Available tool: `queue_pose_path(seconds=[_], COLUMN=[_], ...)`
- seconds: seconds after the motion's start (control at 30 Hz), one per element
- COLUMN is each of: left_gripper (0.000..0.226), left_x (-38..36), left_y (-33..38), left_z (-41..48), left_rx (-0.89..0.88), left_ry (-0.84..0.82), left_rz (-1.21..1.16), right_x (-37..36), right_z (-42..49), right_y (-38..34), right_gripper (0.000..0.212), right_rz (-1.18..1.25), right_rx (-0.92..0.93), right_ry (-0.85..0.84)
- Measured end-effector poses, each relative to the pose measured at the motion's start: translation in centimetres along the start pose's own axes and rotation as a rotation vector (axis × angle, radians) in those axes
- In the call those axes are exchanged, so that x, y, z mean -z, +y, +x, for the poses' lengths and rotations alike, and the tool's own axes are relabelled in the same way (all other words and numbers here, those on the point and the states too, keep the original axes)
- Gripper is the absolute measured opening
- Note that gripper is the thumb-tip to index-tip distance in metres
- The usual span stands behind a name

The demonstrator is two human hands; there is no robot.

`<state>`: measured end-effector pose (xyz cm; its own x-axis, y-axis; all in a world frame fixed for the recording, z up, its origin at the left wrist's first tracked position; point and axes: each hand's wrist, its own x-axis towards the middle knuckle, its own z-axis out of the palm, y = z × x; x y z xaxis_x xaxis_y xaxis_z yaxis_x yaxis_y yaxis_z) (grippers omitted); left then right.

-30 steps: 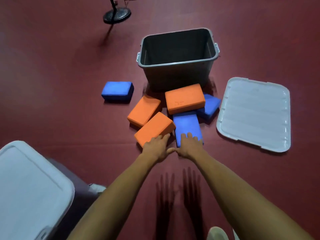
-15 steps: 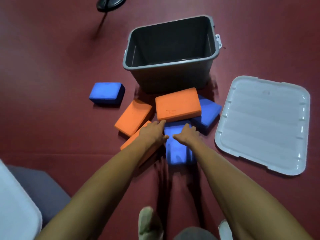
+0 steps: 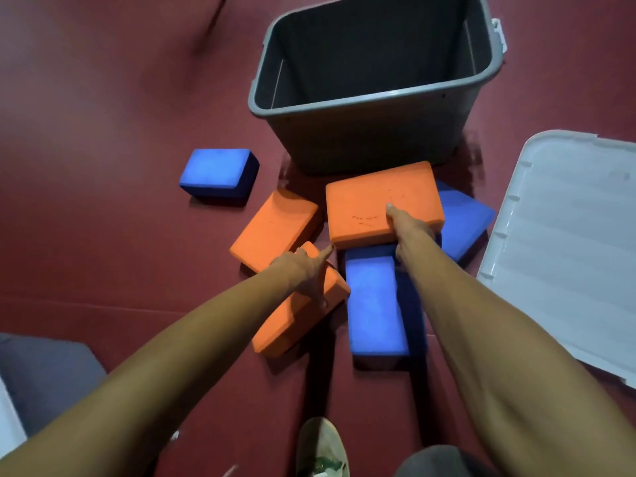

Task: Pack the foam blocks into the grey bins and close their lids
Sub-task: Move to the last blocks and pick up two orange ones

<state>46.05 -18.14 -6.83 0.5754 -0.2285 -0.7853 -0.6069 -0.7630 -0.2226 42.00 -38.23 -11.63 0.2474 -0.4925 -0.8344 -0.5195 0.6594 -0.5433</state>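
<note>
Our right hand (image 3: 411, 232) has left the blue block (image 3: 373, 304) to pinch the top orange block (image 3: 375, 197); our left hand (image 3: 304, 270) stays spread on the near orange block (image 3: 294, 323).

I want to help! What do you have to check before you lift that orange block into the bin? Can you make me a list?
1. Grey bin open, lid off: ok.
2. Nothing lying on the top orange block: ok.
3. Right hand gripping that block: thumb on top, fingers hidden under its edge: cannot tell.
4. Left hand on the same block: it rests on the near orange block instead: not ok.
5. White lid out of the way, flat on the floor beside the bin: ok.
</note>
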Motion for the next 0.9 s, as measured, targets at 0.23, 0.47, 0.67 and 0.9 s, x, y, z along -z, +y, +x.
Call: queue_pose_path(seconds=[0.23,0.47,0.67,0.9], left_gripper=[0.137,0.098,0.095,0.098], left_x=[-3.7,-2.3,2.3,11.1], left_y=[1.5,1.1,-1.5,-4.4], left_z=[1.7,-1.7,-4.8,-7.8], left_rx=[0.029,-0.083,-0.018,-0.066], left_ry=[0.085,0.475,0.482,0.519], left_rz=[-0.263,-0.409,-0.518,-0.995], right_x=[-1.0,0.5,2.2,4.7], right_z=[5.8,-2.5,-4.4,-5.6], right_y=[2.6,1.4,0.0,-2.0], right_gripper=[0.136,0.118,0.111,0.105], right_rz=[0.125,0.119,0.214,-0.081], right_rx=[0.071,0.134,0.219,0.390], right_ry=[-0.035,0.014,0.086,-0.018])
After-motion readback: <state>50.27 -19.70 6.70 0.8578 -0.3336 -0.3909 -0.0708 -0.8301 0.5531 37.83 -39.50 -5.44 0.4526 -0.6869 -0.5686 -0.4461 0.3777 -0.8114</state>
